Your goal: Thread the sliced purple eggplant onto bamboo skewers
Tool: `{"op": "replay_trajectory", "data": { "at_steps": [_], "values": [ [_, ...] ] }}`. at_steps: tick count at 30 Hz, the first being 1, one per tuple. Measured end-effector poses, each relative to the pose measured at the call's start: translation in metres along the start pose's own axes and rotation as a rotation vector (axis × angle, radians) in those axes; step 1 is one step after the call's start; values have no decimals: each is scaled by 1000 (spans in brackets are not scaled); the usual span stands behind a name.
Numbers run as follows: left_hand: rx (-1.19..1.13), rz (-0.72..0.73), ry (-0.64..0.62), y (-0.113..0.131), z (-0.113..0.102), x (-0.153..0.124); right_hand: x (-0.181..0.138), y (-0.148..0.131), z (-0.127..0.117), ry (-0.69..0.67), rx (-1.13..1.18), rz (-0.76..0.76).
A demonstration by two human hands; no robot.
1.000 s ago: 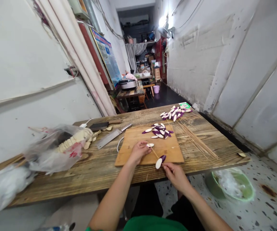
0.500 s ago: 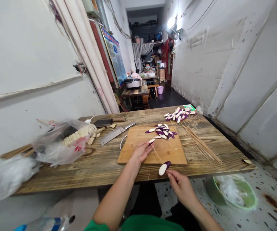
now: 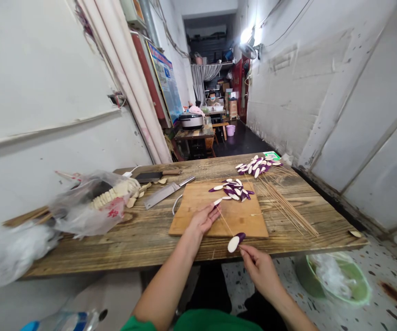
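My right hand point(image 3: 257, 266) pinches the near end of a thin bamboo skewer point(image 3: 226, 222) with an eggplant slice point(image 3: 235, 242) threaded on it, just off the table's front edge. My left hand point(image 3: 202, 218) rests on the wooden cutting board point(image 3: 250, 220), its fingertips closed on another eggplant slice point(image 3: 217, 202) at the skewer's far tip. A pile of purple-skinned eggplant slices point(image 3: 232, 189) lies at the board's far edge.
Loose skewers point(image 3: 287, 205) lie right of the board, filled skewers point(image 3: 257, 166) beyond. A cleaver point(image 3: 165, 192) and a second knife point(image 3: 152, 175) lie left, beside a plastic bag point(image 3: 88, 207). A green bowl point(image 3: 336, 276) sits on the floor. A person sits far down the corridor.
My left hand picked the slice up off the board and brought it to the skewer's tip. My right hand drew the skewer slightly toward me.
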State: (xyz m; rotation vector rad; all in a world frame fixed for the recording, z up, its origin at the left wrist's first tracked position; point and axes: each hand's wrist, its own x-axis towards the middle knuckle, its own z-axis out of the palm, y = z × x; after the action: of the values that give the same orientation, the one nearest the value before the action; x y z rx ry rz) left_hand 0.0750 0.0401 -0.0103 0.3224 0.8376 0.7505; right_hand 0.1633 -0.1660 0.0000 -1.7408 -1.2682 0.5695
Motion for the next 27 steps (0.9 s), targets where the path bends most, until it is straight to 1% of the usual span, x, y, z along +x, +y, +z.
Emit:
{"op": "replay_trajectory", "data": {
  "at_steps": [12,18,22,27],
  "values": [
    [-43,19,19,-2,-1,3,-2,3,1,8,3,-15],
    [-32,72,26,-6,-1,3,-1,1,0,1,-13,5],
    [-9,51,11,-7,2,1,-1,0,0,-11,0,18],
    [33,10,-8,-4,3,-4,-3,3,1,9,5,7]
  ]
}}
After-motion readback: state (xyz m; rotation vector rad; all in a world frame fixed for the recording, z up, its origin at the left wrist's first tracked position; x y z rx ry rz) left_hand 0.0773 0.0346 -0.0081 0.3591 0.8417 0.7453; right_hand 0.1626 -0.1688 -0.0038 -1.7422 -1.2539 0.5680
